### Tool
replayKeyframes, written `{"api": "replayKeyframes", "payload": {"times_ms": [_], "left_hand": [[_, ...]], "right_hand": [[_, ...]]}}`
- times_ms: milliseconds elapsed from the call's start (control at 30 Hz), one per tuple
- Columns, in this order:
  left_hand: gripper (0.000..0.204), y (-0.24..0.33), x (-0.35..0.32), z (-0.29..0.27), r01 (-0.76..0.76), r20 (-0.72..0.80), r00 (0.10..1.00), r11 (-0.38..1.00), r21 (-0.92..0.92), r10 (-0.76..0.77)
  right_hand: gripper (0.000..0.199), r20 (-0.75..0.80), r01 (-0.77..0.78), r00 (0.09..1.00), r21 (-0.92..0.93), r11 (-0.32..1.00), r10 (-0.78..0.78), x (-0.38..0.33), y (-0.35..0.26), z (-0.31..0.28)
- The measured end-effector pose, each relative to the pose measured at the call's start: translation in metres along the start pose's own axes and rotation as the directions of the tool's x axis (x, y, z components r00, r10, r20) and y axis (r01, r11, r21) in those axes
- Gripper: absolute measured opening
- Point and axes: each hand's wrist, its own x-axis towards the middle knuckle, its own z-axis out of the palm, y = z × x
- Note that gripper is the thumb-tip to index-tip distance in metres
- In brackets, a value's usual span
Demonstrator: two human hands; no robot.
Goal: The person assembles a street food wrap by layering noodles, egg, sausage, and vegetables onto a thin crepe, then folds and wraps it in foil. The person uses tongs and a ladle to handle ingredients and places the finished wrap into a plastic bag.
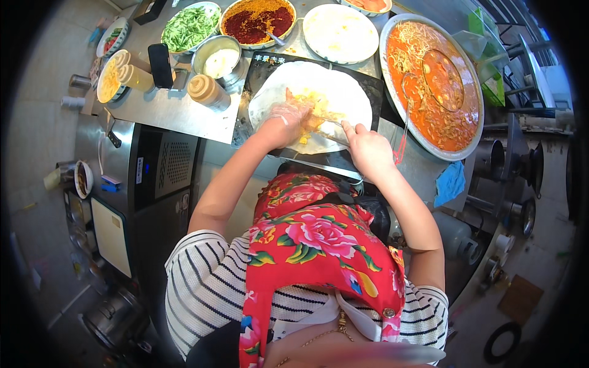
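Note:
A thin white round sheet point(265, 98), like a wrapper or pancake, lies on a dark square plate point(241, 126) on the counter in front of me. Crumbly yellow filling point(330, 114) with some orange pieces is heaped at its middle. My left hand point(287, 122), in a clear plastic glove, rests on the filling from the left; its fingers are blurred against the food. Bare and closed, my right hand point(370, 149) grips a flat metal tool point(332, 140), whose far end lies over the sheet beside the filling. The tool's handle is mostly hidden in my palm.
At right stands a large basin point(384, 67) of red broth with a ladle point(405, 122). Behind are bowls of cut green vegetable point(190, 27), red chilli point(257, 21) and pale food point(340, 34). Squeeze bottles point(207, 91) and an upright phone point(161, 66) occupy the left.

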Motion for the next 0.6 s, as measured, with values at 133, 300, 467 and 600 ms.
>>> {"api": "replayKeyframes", "payload": {"times_ms": [133, 300, 467, 600], "left_hand": [[0.044, -0.002, 0.007, 0.023, -0.022, -0.149, 0.988, 0.994, 0.110, 0.039], [0.051, -0.015, 0.019, 0.035, -0.058, -0.142, 0.987, 0.991, 0.123, 0.076], [0.055, -0.026, 0.017, 0.036, -0.051, -0.042, 0.998, 0.998, 0.027, 0.052], [0.055, -0.039, 0.010, 0.049, -0.158, -0.246, 0.961, 0.982, -0.099, 0.129]], "right_hand": [[0.048, 0.085, -0.034, 0.996, 0.037, 0.999, 0.030, 0.004, 0.012, 0.001], [0.050, 0.131, -0.215, 0.975, 0.389, 0.896, 0.177, -0.024, 0.031, -0.003], [0.057, 0.526, -0.536, 0.844, 0.812, 0.232, 0.109, -0.016, 0.021, 0.023], [0.052, 0.441, -0.467, 0.884, 0.844, 0.263, 0.157, -0.017, 0.018, 0.031]]}}
